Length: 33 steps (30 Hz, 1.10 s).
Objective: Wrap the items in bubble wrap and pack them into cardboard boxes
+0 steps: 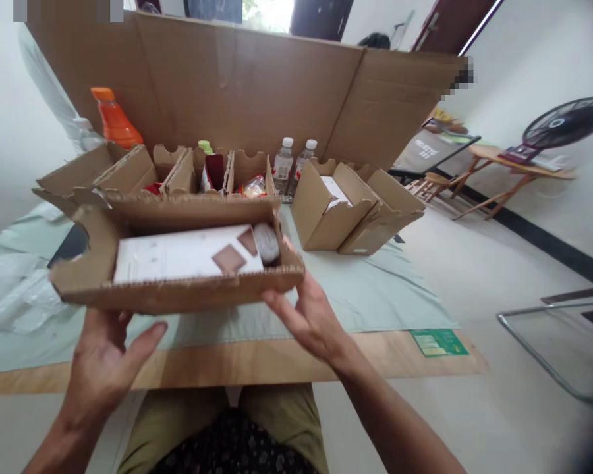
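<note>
A long open cardboard box [178,296] is held up over the front of the table, tipped so that its inside faces me. In it lie a white carton [178,253] with brown diamond shapes and, at its right end, a greyish round thing [267,243] that I cannot make out. My left hand [106,352] supports the box from below at the left, its thumb apart and its fingertips hidden behind the cardboard. My right hand [309,313] grips the lower right corner, with some fingers out of sight behind that end.
Several cardboard bins with goods stand behind, including one with a white carton [333,191]. An orange bottle [116,122] and clear bottles [283,161] stand before a tall cardboard panel [247,85]. Plastic wrapping [24,296] lies left; a green card [439,343] lies on the table edge.
</note>
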Each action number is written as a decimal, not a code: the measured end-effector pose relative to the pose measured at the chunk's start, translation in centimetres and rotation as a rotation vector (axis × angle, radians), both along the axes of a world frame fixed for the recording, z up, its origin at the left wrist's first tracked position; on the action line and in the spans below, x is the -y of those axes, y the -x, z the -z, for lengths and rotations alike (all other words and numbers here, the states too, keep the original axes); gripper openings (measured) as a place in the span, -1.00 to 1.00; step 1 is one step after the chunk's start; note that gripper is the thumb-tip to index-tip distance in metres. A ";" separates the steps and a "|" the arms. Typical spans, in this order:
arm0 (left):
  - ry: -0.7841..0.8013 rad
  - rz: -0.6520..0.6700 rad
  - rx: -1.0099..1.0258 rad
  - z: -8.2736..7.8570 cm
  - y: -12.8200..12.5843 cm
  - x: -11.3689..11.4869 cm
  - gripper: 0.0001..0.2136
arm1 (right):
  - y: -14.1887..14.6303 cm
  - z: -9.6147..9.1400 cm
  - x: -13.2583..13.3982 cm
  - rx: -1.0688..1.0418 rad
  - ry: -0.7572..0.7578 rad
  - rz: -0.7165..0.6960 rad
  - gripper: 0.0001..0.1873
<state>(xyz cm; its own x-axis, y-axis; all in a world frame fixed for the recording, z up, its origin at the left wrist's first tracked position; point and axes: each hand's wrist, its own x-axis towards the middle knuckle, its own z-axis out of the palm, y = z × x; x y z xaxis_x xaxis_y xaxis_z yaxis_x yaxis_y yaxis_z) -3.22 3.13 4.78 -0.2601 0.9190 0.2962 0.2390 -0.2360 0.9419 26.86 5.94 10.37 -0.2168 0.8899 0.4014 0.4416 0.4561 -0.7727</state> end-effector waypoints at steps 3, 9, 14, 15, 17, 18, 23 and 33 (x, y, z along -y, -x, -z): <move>-0.134 0.050 0.009 -2.3 -3.0 -2.7 -0.32 | -1.8 -0.8 -1.6 -0.054 -0.046 0.069 -0.23; 0.048 0.275 -0.124 -0.3 -5.8 0.8 -0.31 | -5.0 1.1 4.6 0.013 0.042 0.278 -0.32; -0.025 0.089 0.011 0.7 -4.0 0.2 -0.37 | -1.6 1.0 3.3 0.005 0.076 0.208 -0.25; -0.023 0.116 0.019 0.7 -4.7 -0.6 -0.39 | -2.0 0.9 2.7 -0.006 0.062 0.243 -0.25; 0.008 0.201 0.020 0.6 -7.2 -2.2 -0.43 | -4.3 1.3 2.0 -0.016 0.040 0.328 -0.28; 0.026 0.252 0.016 0.5 -8.8 -3.0 -0.43 | -5.8 1.8 2.1 -0.020 0.032 0.379 -0.30; 0.022 0.489 -0.067 0.8 -15.2 -7.6 -0.30 | -10.9 5.9 4.3 -0.100 -0.004 0.607 -0.34; -0.103 0.206 -0.209 6.0 -19.6 -12.1 -0.34 | -9.6 9.7 4.9 -0.046 -0.077 0.756 -0.36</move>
<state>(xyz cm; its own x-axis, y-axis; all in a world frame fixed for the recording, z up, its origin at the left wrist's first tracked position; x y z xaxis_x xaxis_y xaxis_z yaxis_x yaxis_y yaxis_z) 16.35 15.21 -1.19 0.0050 0.9084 0.4181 0.3623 -0.3914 0.8459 36.46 1.07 0.67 0.4591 0.7584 0.4626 0.6237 0.0956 -0.7758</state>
